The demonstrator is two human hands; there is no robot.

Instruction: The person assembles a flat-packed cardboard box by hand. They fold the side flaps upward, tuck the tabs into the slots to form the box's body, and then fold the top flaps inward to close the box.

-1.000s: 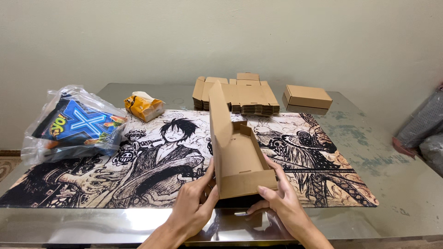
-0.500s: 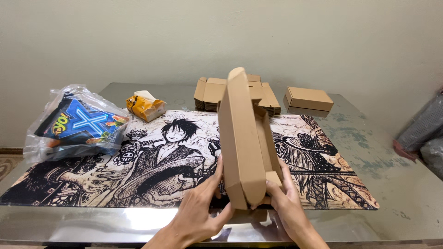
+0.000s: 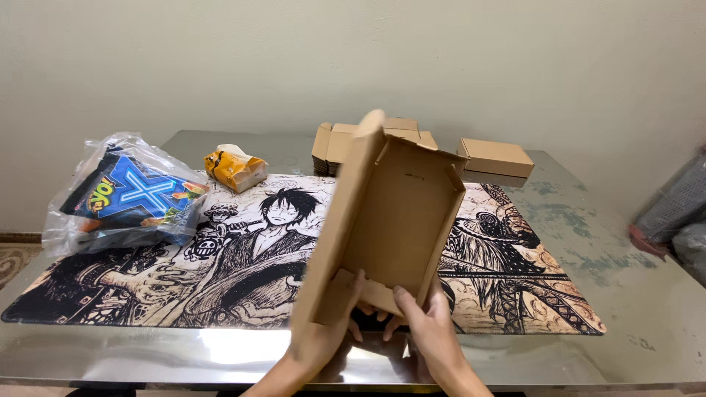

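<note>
Head view, left to right. Snack bag (image 3: 121, 195): clear plastic over blue packs, lying on the left end of the mat (image 3: 243, 257). Tissue pack (image 3: 235, 167): orange, just beyond the mat's far edge, on the bench (image 3: 632, 294). My left hand (image 3: 323, 342): fingers clenched on the lower edge of the box (image 3: 386, 220), thumb inside the near flap. Box: brown cardboard, open, raised off the mat and tilted upright, its hollow facing me, lid panel standing along its left side. My right hand (image 3: 430, 331): fingers grasping the box's bottom edge, thumb pressed on the inner flap. Flat box stack (image 3: 334, 140): behind the held box, partly hidden. Closed carton (image 3: 496, 156): far right of the stack, resting on the bench.
</note>
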